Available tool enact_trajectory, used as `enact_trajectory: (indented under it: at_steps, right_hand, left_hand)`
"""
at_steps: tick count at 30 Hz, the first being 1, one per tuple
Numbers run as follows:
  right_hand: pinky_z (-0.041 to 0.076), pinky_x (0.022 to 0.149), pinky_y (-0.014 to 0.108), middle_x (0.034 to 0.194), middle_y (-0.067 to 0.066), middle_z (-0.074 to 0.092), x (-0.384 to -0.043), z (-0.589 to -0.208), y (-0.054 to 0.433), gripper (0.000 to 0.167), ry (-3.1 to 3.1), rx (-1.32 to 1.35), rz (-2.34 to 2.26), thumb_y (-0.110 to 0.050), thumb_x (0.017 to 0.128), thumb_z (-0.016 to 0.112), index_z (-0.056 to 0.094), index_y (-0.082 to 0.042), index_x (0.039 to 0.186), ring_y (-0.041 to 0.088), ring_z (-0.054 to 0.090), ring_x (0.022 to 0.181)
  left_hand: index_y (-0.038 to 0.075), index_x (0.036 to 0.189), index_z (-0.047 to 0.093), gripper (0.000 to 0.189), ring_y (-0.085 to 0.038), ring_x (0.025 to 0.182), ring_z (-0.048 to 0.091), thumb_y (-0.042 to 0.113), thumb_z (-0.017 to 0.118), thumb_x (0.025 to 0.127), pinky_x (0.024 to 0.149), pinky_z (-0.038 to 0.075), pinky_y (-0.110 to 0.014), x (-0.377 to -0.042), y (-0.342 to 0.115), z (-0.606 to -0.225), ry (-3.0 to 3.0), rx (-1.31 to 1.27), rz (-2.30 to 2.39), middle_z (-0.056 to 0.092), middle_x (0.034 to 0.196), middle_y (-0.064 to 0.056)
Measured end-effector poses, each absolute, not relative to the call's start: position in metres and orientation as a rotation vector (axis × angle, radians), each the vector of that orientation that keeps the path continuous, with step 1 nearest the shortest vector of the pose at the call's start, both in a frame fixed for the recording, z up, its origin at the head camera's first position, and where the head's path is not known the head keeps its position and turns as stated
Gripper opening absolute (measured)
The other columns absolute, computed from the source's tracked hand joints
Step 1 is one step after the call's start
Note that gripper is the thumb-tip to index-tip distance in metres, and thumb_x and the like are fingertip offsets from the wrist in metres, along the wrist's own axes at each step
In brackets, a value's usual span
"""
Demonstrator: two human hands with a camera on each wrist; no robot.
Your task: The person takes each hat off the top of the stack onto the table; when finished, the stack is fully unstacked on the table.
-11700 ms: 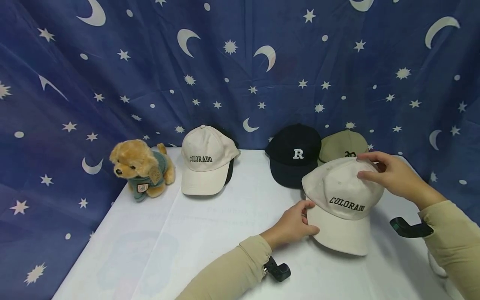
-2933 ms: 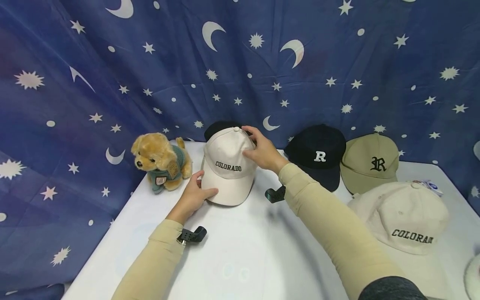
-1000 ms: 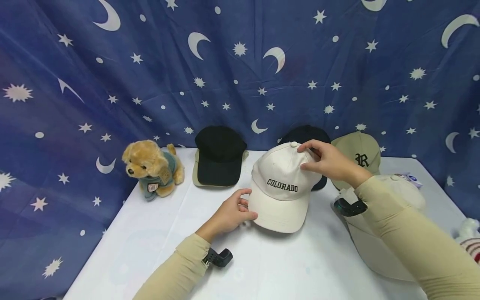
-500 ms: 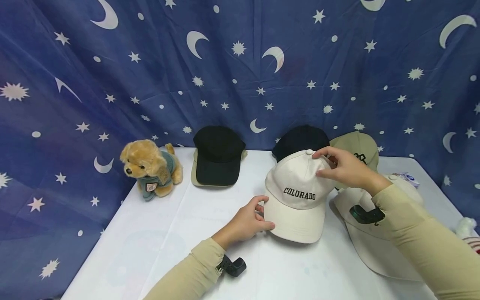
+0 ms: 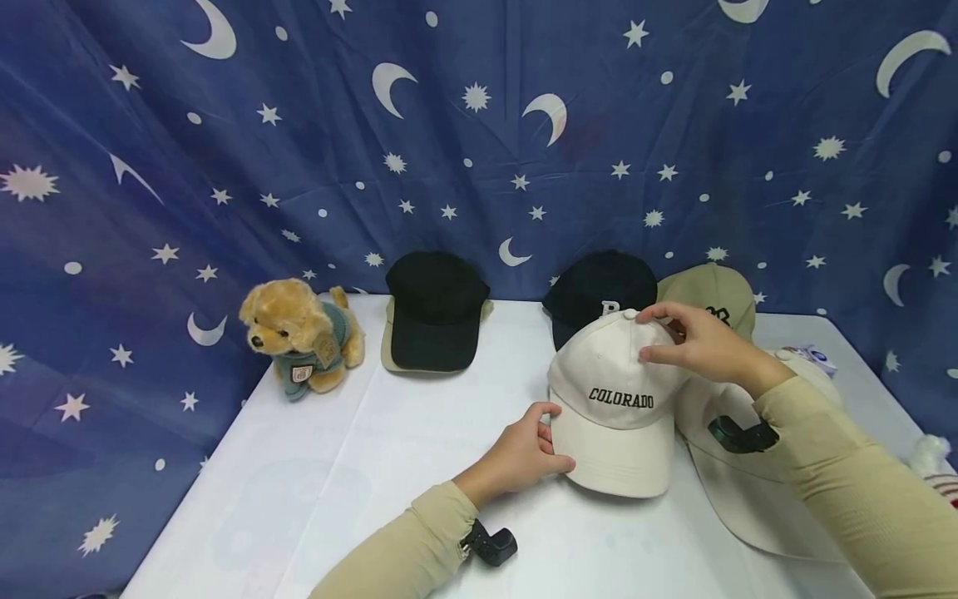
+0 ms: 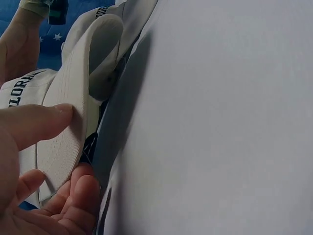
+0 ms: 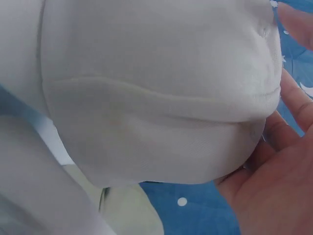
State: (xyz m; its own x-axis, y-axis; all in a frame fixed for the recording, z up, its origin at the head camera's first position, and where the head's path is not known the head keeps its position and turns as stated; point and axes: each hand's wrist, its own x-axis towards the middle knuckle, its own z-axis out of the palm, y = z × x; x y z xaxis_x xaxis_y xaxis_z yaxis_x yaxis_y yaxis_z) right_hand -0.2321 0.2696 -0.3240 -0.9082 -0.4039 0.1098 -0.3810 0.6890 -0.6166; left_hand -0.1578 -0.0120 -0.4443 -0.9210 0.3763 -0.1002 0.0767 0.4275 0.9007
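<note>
A cream baseball cap [image 5: 614, 408] lettered COLORADO faces me, right of the table's middle. My left hand [image 5: 520, 453] pinches its brim edge; in the left wrist view the thumb [image 6: 46, 122] lies on top and the fingers curl beneath. With the right hand [image 5: 699, 345] I grip the crown beside its top button. In the right wrist view the crown [image 7: 161, 107] fills most of the picture, fingers bent at its edge. A second cream cap [image 5: 756, 507] stands close on the right, partly covered by the right forearm. Behind is a navy cap [image 5: 599, 287] with a white letter, half hidden.
An olive cap [image 5: 718, 291] stands at the back right, near a small package [image 5: 812, 358]. A black cap [image 5: 437, 312] sits over a beige one at the back left, beside a plush dog [image 5: 299, 333]. A striped item [image 5: 945, 487] shows at the right edge.
Both hands first held the other cream cap at the right, then took this one from the left group. They have carried it rightward and nearer me, leaving the black cap uncovered.
</note>
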Motion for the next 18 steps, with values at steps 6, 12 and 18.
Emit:
enact_trajectory:
  at_steps: [6, 12, 18]
  right_hand:
    - [0.048, 0.075, 0.027, 0.121, 0.018, 0.060, -0.233, -0.327, 0.275, 0.053, 2.837, -0.609, -1.050, -0.021, 0.085, 0.080, 0.059, 0.001, 0.128, 0.027, 0.053, 0.090]
    - [0.048, 0.073, 0.028, 0.120, 0.018, 0.060, -0.234, -0.330, 0.278, 0.055, 2.838, -0.605, -1.049, -0.021, 0.085, 0.081, 0.058, 0.002, 0.129, 0.024, 0.053, 0.088]
    - [0.048, 0.073, 0.028, 0.119, 0.018, 0.061, -0.235, -0.332, 0.281, 0.055, 2.832, -0.589, -1.045, -0.020, 0.084, 0.081, 0.059, 0.003, 0.129, 0.023, 0.054, 0.088]
  left_hand:
    - [0.009, 0.135, 0.050, 0.068, -0.004, 0.073, 0.056, 0.011, 0.084, 0.077, 0.066, 0.046, -0.023, -0.157, 0.000, -0.446, 2.391, 0.401, 1.495, 0.049, 0.103, 0.001]
    - [0.008, 0.132, 0.052, 0.064, -0.004, 0.074, 0.054, 0.011, 0.083, 0.077, 0.068, 0.045, -0.023, -0.158, 0.008, -0.444, 2.437, 0.388, 1.468, 0.051, 0.096, 0.002]
    - [0.007, 0.129, 0.054, 0.060, -0.003, 0.072, 0.053, 0.012, 0.083, 0.076, 0.068, 0.044, -0.023, -0.160, 0.014, -0.441, 2.479, 0.377, 1.420, 0.052, 0.091, 0.003]
